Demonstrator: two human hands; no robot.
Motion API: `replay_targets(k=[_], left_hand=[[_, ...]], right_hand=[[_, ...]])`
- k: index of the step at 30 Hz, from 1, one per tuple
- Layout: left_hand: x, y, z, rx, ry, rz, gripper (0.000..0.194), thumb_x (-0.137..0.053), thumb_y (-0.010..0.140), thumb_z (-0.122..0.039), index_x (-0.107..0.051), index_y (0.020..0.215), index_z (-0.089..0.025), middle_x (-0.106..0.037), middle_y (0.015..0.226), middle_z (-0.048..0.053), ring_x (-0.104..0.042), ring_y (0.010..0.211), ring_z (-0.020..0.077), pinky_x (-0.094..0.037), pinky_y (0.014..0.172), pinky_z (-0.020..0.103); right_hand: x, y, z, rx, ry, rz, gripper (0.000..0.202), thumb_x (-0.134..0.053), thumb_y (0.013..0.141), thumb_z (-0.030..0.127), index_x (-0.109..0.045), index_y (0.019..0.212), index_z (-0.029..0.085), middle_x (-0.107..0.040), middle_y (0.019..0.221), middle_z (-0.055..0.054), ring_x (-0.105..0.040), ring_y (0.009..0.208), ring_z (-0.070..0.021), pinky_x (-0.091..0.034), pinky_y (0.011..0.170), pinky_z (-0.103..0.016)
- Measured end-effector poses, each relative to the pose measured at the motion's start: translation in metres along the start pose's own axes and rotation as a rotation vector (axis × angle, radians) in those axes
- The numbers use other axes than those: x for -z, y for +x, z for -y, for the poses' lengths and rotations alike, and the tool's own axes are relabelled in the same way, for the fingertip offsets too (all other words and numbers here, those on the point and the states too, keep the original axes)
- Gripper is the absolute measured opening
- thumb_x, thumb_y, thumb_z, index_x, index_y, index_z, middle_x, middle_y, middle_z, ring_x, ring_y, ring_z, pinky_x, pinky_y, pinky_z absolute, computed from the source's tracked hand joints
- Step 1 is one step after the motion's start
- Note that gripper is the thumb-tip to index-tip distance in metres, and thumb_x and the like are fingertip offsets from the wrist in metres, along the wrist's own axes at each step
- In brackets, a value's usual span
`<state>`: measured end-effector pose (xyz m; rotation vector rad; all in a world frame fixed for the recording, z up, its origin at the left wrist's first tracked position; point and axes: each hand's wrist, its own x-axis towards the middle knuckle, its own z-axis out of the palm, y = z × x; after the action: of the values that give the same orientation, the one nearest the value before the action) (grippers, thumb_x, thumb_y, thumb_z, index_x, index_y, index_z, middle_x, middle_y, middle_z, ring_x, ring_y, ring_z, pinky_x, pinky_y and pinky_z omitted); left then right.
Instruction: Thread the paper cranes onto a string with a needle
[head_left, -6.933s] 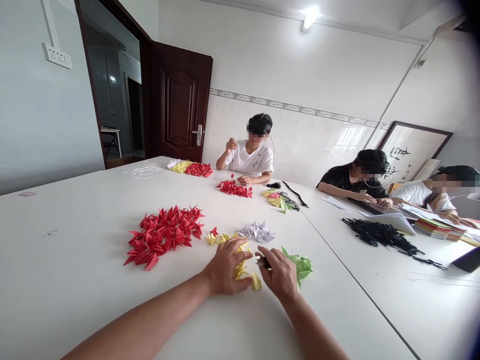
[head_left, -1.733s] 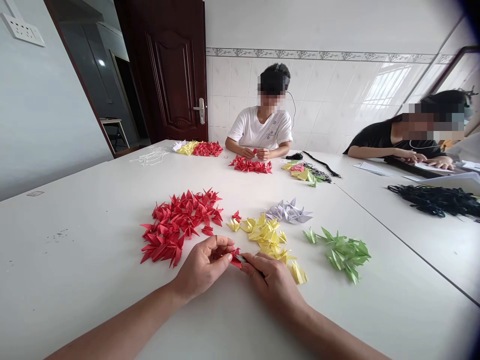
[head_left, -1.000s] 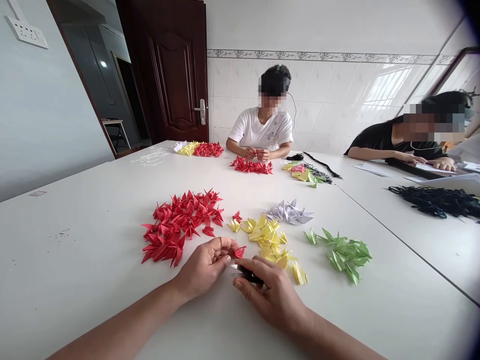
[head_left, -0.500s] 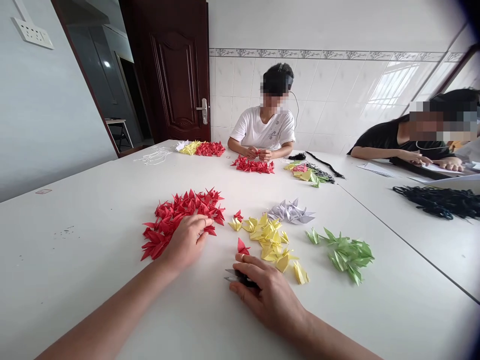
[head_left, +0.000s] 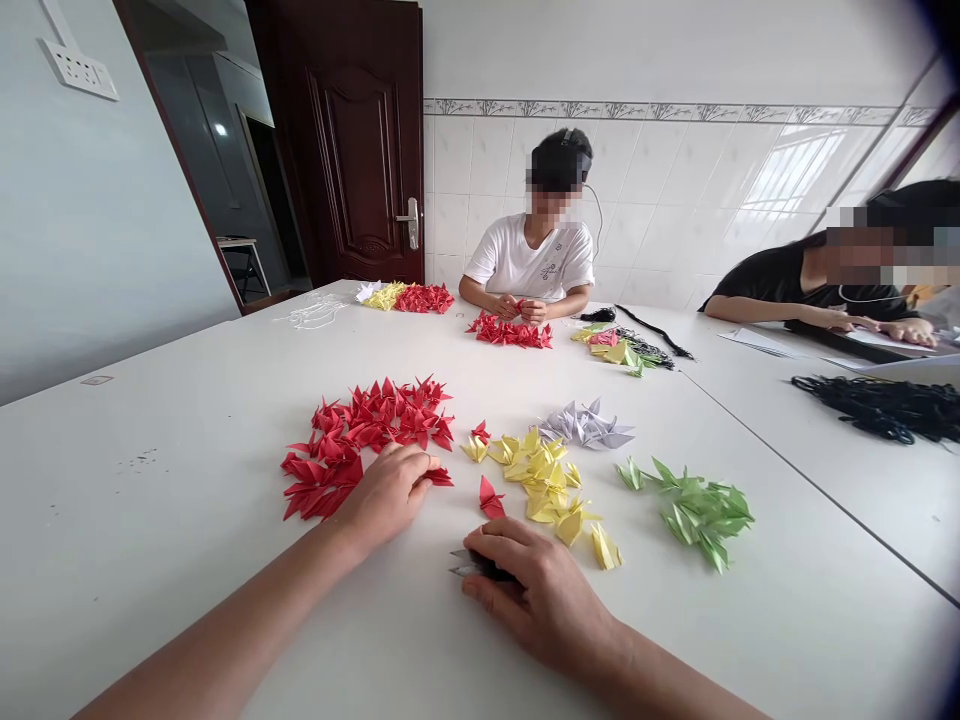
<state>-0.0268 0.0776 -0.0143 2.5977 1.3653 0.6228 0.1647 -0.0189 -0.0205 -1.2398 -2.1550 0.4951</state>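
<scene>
My left hand (head_left: 390, 490) is closed at the near right edge of a pile of red paper cranes (head_left: 390, 410). Its fingers are on one red paper crane (head_left: 442, 478), which sticks out past the fingertips. My right hand (head_left: 536, 580) rests on the table, wrapped round small black-handled thread snips (head_left: 465, 563) whose two pointed blades face left and stand apart. Just beyond the snips lies a single red crane (head_left: 491, 498). Yellow cranes (head_left: 547, 480) are spread beyond my right hand, and another red crane (head_left: 481, 432) sits beside them.
White cranes (head_left: 589, 425) and green cranes (head_left: 705, 510) lie farther right on the white table (head_left: 187, 450). Across it, a person in a white shirt (head_left: 532, 260) handles red cranes. Another person in black (head_left: 795, 280) leans over papers, near a black cord bundle (head_left: 885, 405).
My left hand has moved slightly right and nearer, bringing the red crane off the pile's edge. My right hand has shifted slightly nearer, still round the snips.
</scene>
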Motion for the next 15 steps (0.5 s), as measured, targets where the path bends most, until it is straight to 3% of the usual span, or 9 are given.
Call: replay_targets(k=[7,15], left_hand=[[0.004,-0.004,-0.010,0.027,-0.256,0.067,0.017,-0.049,0.076,-0.018,-0.062,0.087,-0.020,-0.063,0.091,0.004,-0.057,0.092,0.0187,-0.049,0.083,0.031],[0.009,-0.005,-0.018,0.063,-0.445,0.179,0.010,-0.053,0.072,-0.016,-0.062,0.076,-0.020,-0.062,0.090,0.003,-0.058,0.090,0.0176,-0.050,0.080,0.030]], right_hand=[[0.001,-0.001,0.001,-0.016,0.006,0.014,0.018,-0.054,0.083,0.025,-0.064,0.096,0.019,-0.065,0.080,-0.004,-0.058,0.067,-0.0152,-0.046,0.060,-0.024],[-0.001,-0.001,-0.002,-0.079,-0.052,-0.105,0.018,-0.053,0.083,0.026,-0.065,0.096,0.021,-0.066,0.091,-0.006,-0.062,0.078,-0.0185,-0.048,0.067,-0.026]])
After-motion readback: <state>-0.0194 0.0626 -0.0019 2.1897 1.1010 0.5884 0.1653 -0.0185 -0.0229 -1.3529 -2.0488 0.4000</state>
